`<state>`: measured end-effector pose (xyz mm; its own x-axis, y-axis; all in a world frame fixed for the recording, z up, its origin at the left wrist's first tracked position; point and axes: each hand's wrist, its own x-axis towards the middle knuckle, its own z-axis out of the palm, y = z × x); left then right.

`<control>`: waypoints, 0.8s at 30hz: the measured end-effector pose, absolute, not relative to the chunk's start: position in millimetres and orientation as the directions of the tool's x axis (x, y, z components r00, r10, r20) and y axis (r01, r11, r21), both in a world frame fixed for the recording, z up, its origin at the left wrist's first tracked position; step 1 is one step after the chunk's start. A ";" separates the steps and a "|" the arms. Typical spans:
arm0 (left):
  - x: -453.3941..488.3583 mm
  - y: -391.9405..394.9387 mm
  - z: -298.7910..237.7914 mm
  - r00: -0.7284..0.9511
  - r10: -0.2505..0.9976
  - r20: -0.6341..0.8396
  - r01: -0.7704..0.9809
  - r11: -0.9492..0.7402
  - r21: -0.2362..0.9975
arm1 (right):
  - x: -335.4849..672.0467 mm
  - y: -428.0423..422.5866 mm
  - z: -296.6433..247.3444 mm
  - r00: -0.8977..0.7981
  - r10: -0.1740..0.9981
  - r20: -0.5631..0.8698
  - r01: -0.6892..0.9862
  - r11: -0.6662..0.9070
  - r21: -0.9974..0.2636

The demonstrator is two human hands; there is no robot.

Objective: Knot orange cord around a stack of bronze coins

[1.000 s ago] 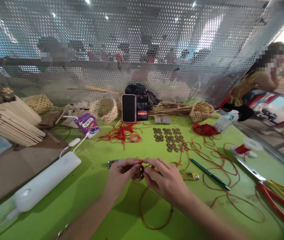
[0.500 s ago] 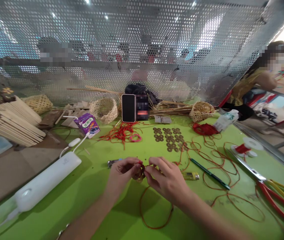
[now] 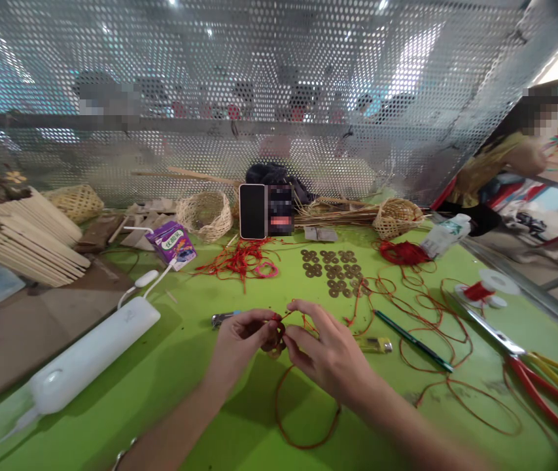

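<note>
My left hand (image 3: 240, 343) pinches a small bunch of bronze-coloured coins (image 3: 273, 348) at the middle of the green table. Close against it, my right hand (image 3: 330, 350) has its thumb and fingers closed on a thin red cord (image 3: 286, 316), with the index finger raised and the cord running across to the coins. The exact knotting between the fingertips is hidden. A loop of cord (image 3: 303, 447) hangs down below the hands. Flat coins (image 3: 335, 271) lie grouped in clusters beyond my right hand.
To the right are a yellow lighter (image 3: 377, 345), a green pen (image 3: 413, 341), large scissors (image 3: 514, 350), tangled cord and a thread spool (image 3: 497, 282). To the left lie a white power bank-like case (image 3: 95, 356) and a purple drink carton (image 3: 171, 244). A phone (image 3: 252, 211) stands behind.
My right index finger has lifted and straightened, drawing a short stretch of red cord up from the coins. The left hand stays almost where it was.
</note>
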<state>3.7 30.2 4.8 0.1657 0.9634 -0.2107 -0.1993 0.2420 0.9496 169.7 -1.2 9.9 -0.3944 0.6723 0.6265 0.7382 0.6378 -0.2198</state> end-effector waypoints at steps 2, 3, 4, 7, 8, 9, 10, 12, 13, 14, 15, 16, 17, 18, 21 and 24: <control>4.0 30.0 5.7 0.168 0.961 -0.218 -0.201 0.250 0.947 | 169.3 -1.3 9.3 -0.395 0.679 0.618 0.736 0.637 -0.230; 4.0 30.0 6.0 0.168 0.961 -0.219 -0.202 0.251 0.947 | 169.1 -1.2 9.1 -0.394 0.684 0.614 0.735 0.636 -0.236; 3.8 30.2 6.3 0.169 0.961 -0.220 -0.204 0.252 0.946 | 169.0 -1.2 8.8 -0.392 0.689 0.609 0.732 0.635 -0.246; 2.8 31.1 7.2 0.154 0.967 -0.203 -0.188 0.230 0.955 | 169.1 -1.2 8.4 -0.381 0.707 0.597 0.721 0.631 -0.287; 2.5 31.5 7.7 0.142 0.971 -0.192 -0.175 0.215 0.961 | 169.2 -1.3 8.6 -0.376 0.713 0.591 0.722 0.625 -0.295; 2.2 31.9 8.2 0.129 0.975 -0.181 -0.158 0.201 0.967 | 169.3 -1.6 8.9 -0.372 0.720 0.586 0.728 0.618 -0.296; 2.0 32.1 8.6 0.120 0.977 -0.173 -0.143 0.190 0.971 | 169.4 -2.0 9.3 -0.368 0.724 0.583 0.737 0.610 -0.292; 1.9 32.1 9.2 0.122 0.980 -0.159 -0.118 0.173 0.978 | 169.3 -3.0 10.6 -0.371 0.719 0.587 0.747 0.607 -0.272; 1.9 31.8 9.1 0.131 0.981 -0.146 -0.103 0.160 0.982 | 169.0 -3.5 11.2 -0.376 0.710 0.595 0.743 0.615 -0.264; 1.9 31.4 8.7 0.143 0.982 -0.126 -0.079 0.138 0.987 | 168.6 -3.9 11.9 -0.378 0.701 0.604 0.734 0.625 -0.265; 1.9 30.7 8.0 0.157 0.983 -0.097 -0.047 0.105 0.993 | 168.1 -4.1 12.4 -0.376 0.698 0.609 0.723 0.632 -0.278; 1.8 29.8 7.2 0.176 0.982 -0.062 -0.005 0.064 0.998 | 167.5 -4.0 12.9 -0.368 0.703 0.608 0.710 0.635 -0.304; 1.7 28.9 6.3 0.195 0.980 -0.028 0.038 0.021 0.999 | 166.9 -3.7 13.3 -0.355 0.716 0.601 0.695 0.632 -0.342; 1.5 28.0 5.4 0.215 0.977 0.000 0.076 -0.017 0.997 | 166.3 -3.2 13.6 -0.340 0.735 0.587 0.679 0.623 -0.388; 0.2 25.8 3.5 0.252 0.967 0.037 0.132 -0.072 0.989 | 165.8 -0.8 14.0 -0.311 0.786 0.534 0.628 0.592 -0.505; -1.8 24.6 3.4 0.276 0.960 0.045 0.149 -0.089 0.985 | 166.6 0.8 13.9 -0.296 0.808 0.510 0.616 0.570 -0.545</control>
